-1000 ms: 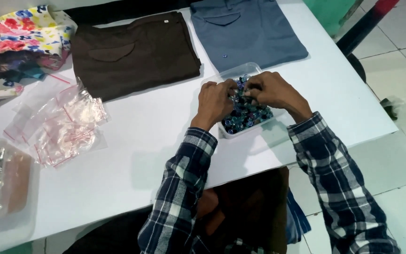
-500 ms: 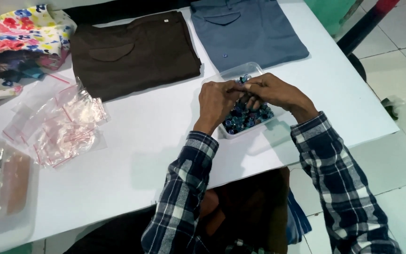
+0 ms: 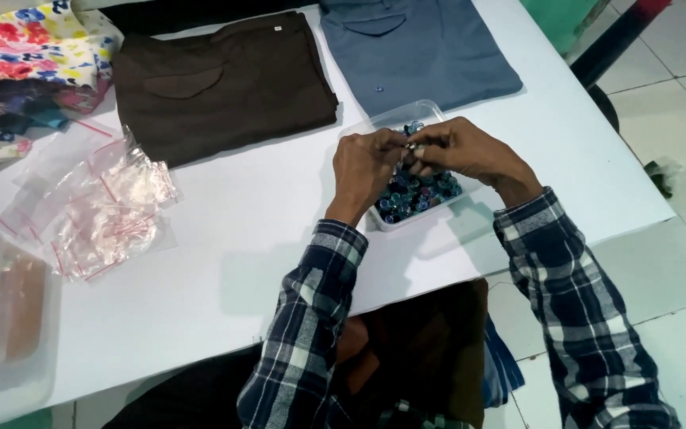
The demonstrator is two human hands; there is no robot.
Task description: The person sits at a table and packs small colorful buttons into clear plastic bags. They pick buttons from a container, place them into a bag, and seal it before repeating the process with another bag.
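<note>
Both hands meet above a small clear plastic tray (image 3: 430, 110) that sits on the white worktop (image 3: 232, 238), just in front of a folded grey-blue shirt (image 3: 418, 48). The left hand (image 3: 363, 163) and the right hand (image 3: 466, 151) are closed in a pinch on one tiny metallic piece (image 3: 411, 146), fingertips touching around it, directly over the heap of small blue and dark beads or buttons (image 3: 418, 195) filling the tray.

The piece is too small to say which way it points; its long axis seems to run left to right between the two hands, but that is a guess.

The main risk is a slip: a piece this small, held only at the fingertips, could drop into the heap and be lost among the others. A wrist brushing the tray rim (the tray sits near the worktop's edge) could tip it and scatter its contents.

A folded brown garment (image 3: 224, 83) and loose clear zip bags (image 3: 97, 210) lie well apart to the left.
</note>
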